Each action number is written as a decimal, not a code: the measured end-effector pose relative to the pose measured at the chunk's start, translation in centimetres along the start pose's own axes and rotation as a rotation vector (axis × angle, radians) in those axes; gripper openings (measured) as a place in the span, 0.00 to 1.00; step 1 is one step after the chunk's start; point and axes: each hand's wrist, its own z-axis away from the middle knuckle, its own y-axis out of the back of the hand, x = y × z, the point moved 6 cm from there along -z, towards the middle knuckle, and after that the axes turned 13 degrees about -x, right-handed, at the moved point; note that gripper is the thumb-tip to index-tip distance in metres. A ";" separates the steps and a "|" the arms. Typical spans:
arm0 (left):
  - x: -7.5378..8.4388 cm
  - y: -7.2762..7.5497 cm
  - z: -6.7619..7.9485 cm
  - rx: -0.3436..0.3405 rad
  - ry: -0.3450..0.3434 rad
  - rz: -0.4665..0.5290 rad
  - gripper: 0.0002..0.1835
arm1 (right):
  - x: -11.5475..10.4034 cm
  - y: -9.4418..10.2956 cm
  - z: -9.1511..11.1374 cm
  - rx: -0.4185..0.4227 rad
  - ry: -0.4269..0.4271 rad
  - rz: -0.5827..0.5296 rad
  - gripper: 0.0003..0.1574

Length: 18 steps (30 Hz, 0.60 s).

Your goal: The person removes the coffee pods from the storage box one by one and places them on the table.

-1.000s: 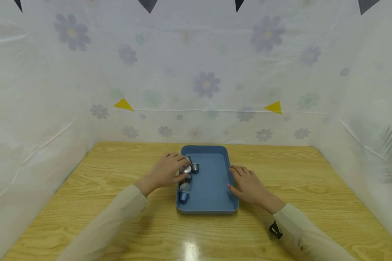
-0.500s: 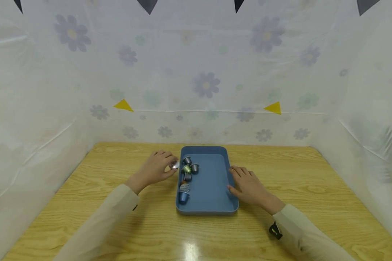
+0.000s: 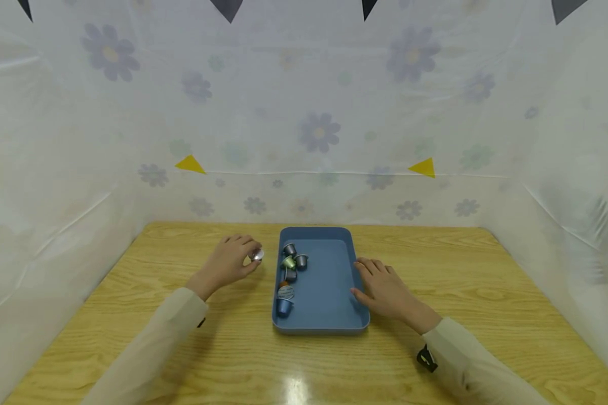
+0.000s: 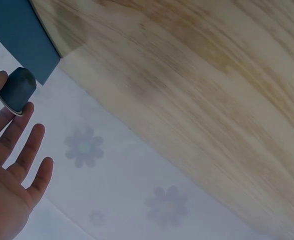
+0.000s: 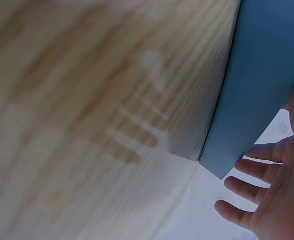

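My left hand (image 3: 222, 264) pinches a coffee capsule (image 4: 17, 91) between thumb and fingertips, over the table left of the blue tray (image 3: 329, 287). In the left wrist view the capsule's body looks dark blue-grey; the head view shows its shiny silver lid. The other fingers are spread. Along the tray's left side lie several more capsules: a green capsule (image 3: 289, 262), a blue capsule (image 3: 284, 307), a pale-lidded one and dark grey ones. My right hand (image 3: 387, 289) rests at the tray's right rim, fingers loosely extended, thumb over the edge, holding nothing.
The wooden table (image 3: 182, 360) runs back to a flower-patterned sheet (image 3: 319, 191), which also hangs on both sides. Yellow triangles (image 3: 423, 167) mark the back sheet. The tray walls stand low around the capsules.
My left hand has lifted a silver-lidded capsule out of the tray and moved left with it over the table, uncovering the green capsule. The right hand stays at the rim.
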 end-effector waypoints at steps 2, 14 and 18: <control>-0.3 -0.1 0.1 -0.001 0.014 0.000 0.17 | 0.0 0.0 0.0 0.000 -0.001 0.002 0.38; -2.5 -1.0 0.6 -0.028 0.110 0.028 0.18 | -0.1 0.1 0.1 0.005 -0.005 0.006 0.38; -2.9 -1.2 0.8 -0.042 0.132 0.039 0.18 | 0.0 -0.1 0.0 0.005 -0.010 0.003 0.38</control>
